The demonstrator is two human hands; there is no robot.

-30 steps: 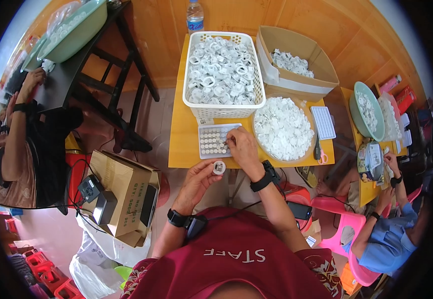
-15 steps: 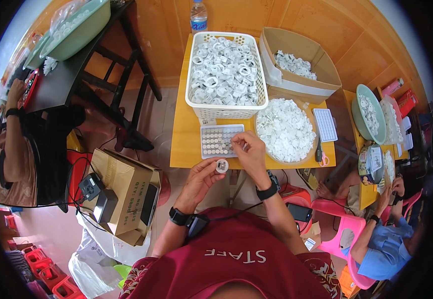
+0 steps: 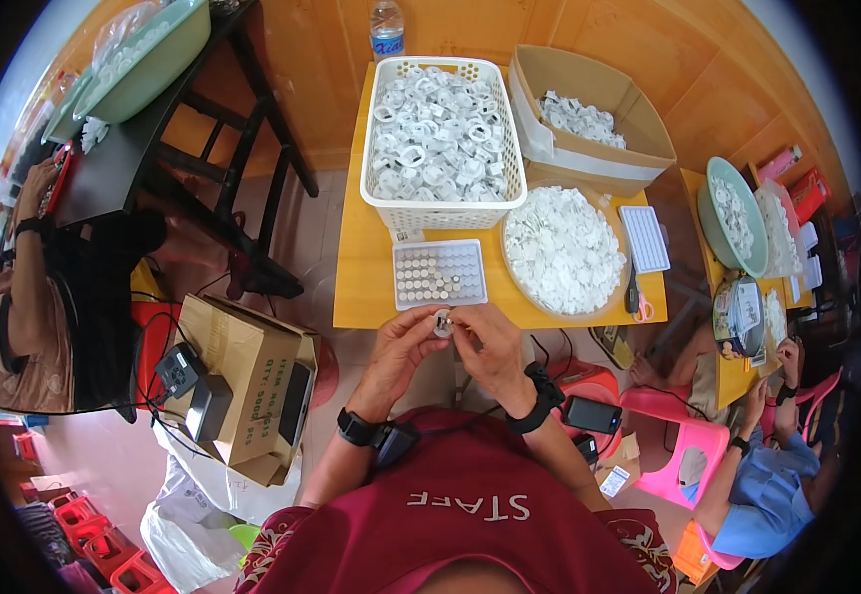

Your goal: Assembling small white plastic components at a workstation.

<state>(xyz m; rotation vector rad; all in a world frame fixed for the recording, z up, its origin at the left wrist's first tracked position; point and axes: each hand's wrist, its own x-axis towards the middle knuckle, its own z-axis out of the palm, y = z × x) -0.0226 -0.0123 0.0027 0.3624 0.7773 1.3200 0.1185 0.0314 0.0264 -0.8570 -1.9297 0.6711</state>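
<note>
Below the table's front edge, my two hands meet in front of my shirt. My left hand is closed, holding a small round white plastic part with a dark, metallic middle between thumb and fingers. My right hand is pinched against the right side of that part; whatever small thing is in its fingertips is too hidden to name. Just beyond the hands lies a pale tray of round pockets. Silvery discs that look like button cells fill its left and front pockets, while several pockets at the right hold none.
On the yellow table stand a white basket of white ring-shaped parts, a carton and a round tub of small white pieces. A second tray and pink-handled scissors lie right. Co-workers sit at both sides.
My right hand has come back from the button-cell tray to the white part in my left hand. Its fingertips now touch the part. The view has shifted slightly.
</note>
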